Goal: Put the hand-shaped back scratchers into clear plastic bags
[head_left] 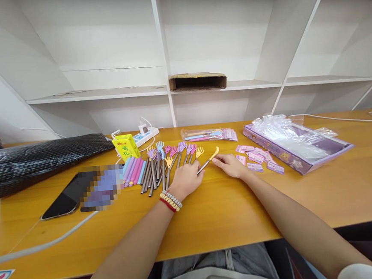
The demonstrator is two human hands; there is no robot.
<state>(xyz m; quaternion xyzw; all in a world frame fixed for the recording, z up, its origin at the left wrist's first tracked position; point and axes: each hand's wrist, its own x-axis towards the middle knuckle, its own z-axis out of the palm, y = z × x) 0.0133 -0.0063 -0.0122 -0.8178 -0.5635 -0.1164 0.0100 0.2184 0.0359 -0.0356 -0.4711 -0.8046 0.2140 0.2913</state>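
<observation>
My left hand (pixel 186 181), with coiled bracelets at the wrist, is closed round the metal shaft of a back scratcher (pixel 208 161). The scratcher's yellow claw head points up and to the right. At that head, the fingertips of my right hand (pixel 230 165) pinch the yellow end. Left of my left hand lie several metal rods with coloured claw heads (pixel 156 172), in purple, blue, pink and yellow. Beside them is a stack of pastel handles (pixel 133 170). Small printed cards (pixel 258 155) are scattered to the right of my right hand.
A purple box (pixel 299 165) with clear plastic bags stands at the right. Packed scratchers (pixel 208 135) lie behind my hands. At the left are a yellow carton (pixel 126 146), a power strip (pixel 145 136), a phone (pixel 68 196) and a black wrapped bundle (pixel 42 161). White shelves rise behind.
</observation>
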